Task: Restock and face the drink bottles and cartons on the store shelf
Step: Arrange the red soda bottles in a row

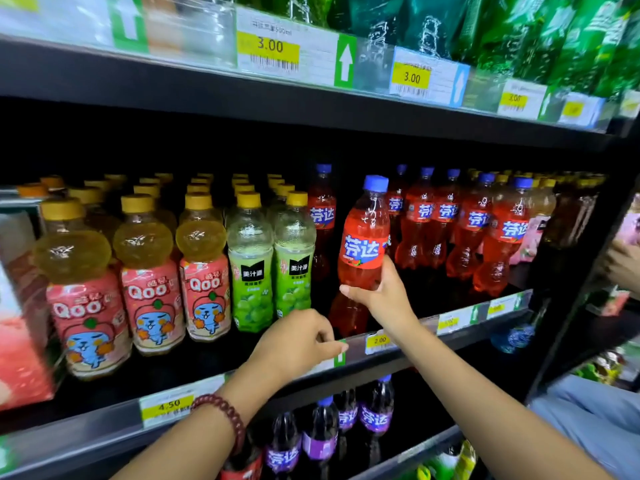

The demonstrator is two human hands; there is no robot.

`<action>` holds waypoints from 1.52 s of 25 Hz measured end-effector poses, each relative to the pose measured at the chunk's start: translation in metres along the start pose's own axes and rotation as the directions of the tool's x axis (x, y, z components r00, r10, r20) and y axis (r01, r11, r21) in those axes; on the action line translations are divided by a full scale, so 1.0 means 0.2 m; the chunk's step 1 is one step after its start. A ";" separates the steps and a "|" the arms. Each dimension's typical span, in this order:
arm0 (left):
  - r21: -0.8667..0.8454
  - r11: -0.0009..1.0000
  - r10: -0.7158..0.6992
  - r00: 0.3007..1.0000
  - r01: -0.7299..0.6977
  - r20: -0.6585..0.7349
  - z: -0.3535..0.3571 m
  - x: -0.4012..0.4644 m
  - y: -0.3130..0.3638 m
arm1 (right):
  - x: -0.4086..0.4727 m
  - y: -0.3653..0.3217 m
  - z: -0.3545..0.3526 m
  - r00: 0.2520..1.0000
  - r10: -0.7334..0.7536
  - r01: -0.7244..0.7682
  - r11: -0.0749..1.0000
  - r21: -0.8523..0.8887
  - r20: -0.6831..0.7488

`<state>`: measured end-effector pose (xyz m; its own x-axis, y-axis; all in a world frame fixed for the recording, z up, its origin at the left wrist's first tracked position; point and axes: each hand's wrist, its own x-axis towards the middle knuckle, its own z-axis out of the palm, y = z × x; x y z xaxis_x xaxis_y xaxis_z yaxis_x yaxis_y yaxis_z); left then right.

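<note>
My right hand grips the waist of a red Fanta bottle with a blue cap, upright at the front of the middle shelf. More red Fanta bottles stand in rows to its right, and one stands behind it on the left. My left hand, fingers curled, rests on the shelf's front rail by a price tag and holds nothing I can see. Left of the gap stand green grape juice bottles and pink Qoo bottles with yellow caps.
The upper shelf carries green bottles and 3.00 price tags. Purple Fanta bottles fill the shelf below. A pink carton stands at far left. Another person's hand and blue sleeve show at the right edge.
</note>
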<state>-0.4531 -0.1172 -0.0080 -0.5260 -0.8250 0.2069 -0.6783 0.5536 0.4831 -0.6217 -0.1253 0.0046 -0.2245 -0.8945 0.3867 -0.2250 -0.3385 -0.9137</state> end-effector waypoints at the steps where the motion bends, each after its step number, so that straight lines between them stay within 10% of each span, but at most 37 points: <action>1: -0.003 1.000 0.004 1.000 -0.004 -0.004 0.00 0.01 -0.01 | 0.02 0.01 0.01 1.000 0.014 -0.014 1.000 0.006 0.018; 22: -0.122 0.993 0.009 0.999 -0.005 0.031 -0.01 0.02 -0.02 | 0.44 0.14 0.23 0.991 0.100 -0.128 0.888 -0.442 -0.085; 38: -0.222 0.974 0.055 0.997 -0.041 0.056 0.00 0.03 -0.05 | 0.62 0.22 0.33 0.984 0.175 -0.172 0.913 -0.369 -0.025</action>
<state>-0.4495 -0.1266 -0.0110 -0.5901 -0.7857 0.1855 -0.5250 0.5481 0.6511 -0.5972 -0.2700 0.0031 -0.2844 -0.9322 0.2238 -0.5169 -0.0475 -0.8547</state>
